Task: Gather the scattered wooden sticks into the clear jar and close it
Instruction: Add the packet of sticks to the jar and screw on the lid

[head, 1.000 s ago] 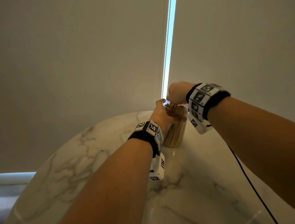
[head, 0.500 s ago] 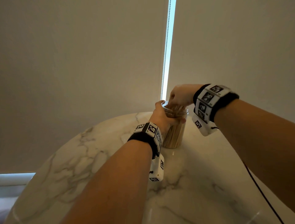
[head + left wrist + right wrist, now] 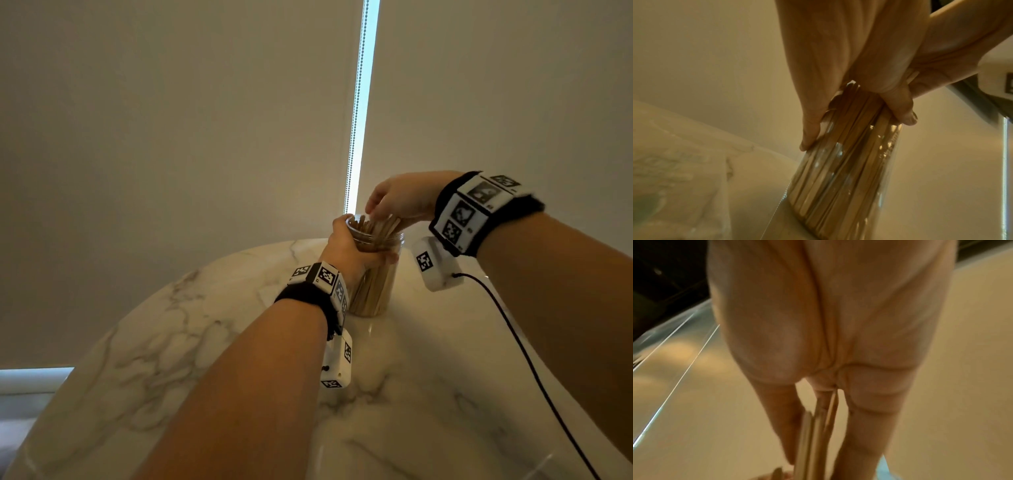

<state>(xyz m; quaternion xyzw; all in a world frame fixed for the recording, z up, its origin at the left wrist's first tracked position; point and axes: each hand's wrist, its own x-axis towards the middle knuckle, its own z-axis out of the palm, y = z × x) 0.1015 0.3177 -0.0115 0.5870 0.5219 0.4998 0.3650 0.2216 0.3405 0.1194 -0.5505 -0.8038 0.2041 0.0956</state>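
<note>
While my left hand wraps the clear jar on the tabletop, my right hand has lifted off the mouth, fingers now spread around the wooden sticks instead of bunched over them. They're seating, so I reckon closing comes soon. No lid in view; whether those fingers pinch any stick, I can't tell.

Both bare forearms reached forward, each wrist banded with a black strap and marker blocks. The left hand had its grip wrapped round the clear jar near the rim, thumb and fingers pressed on opposite sides. The right hand hung above the opening, fingers pointing down among the wooden sticks.
</note>
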